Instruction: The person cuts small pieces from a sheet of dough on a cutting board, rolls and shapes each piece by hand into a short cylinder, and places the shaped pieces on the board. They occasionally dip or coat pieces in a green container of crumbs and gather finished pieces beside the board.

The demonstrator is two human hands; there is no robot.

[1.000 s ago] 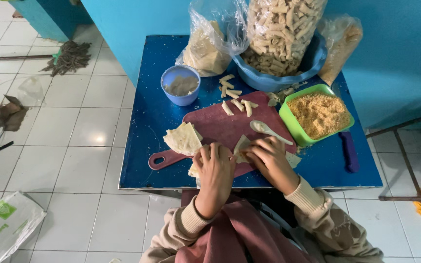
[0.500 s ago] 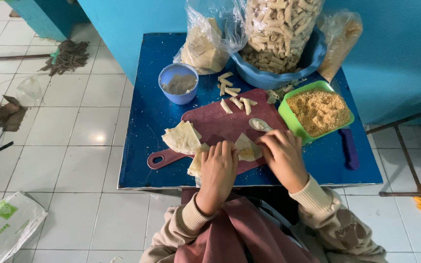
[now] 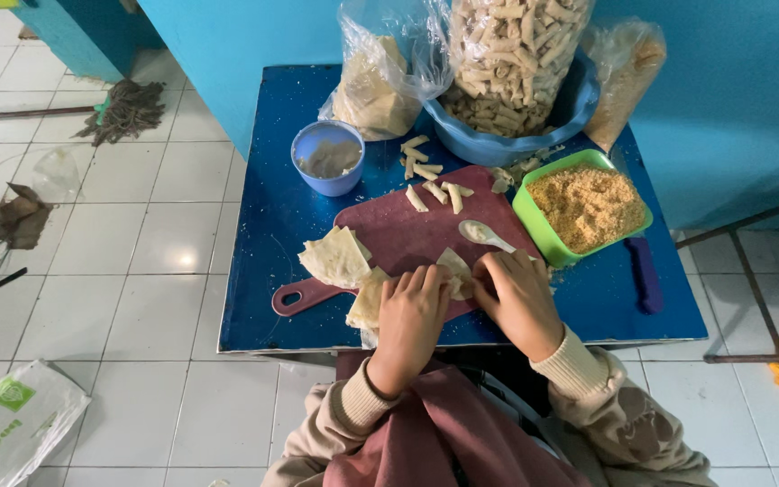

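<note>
— Blue table, maroon cutting board at centre. Wrapper?
— Lower centre, under both hands: left hand pressing, right hand pinching. Thin, soft, tearable; best gripped by edges.

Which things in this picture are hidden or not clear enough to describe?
- Head view: the wrapper piece under the left hand and right hand; the fingers cover its fold and any filling.
- Head view: the big bag of rolls is cut off by the top edge.
- Head view: the blue cup holds something greyish, too small to identify.
- Head view: the dark blue tool beside the green tray; its kind is unclear.
</note>
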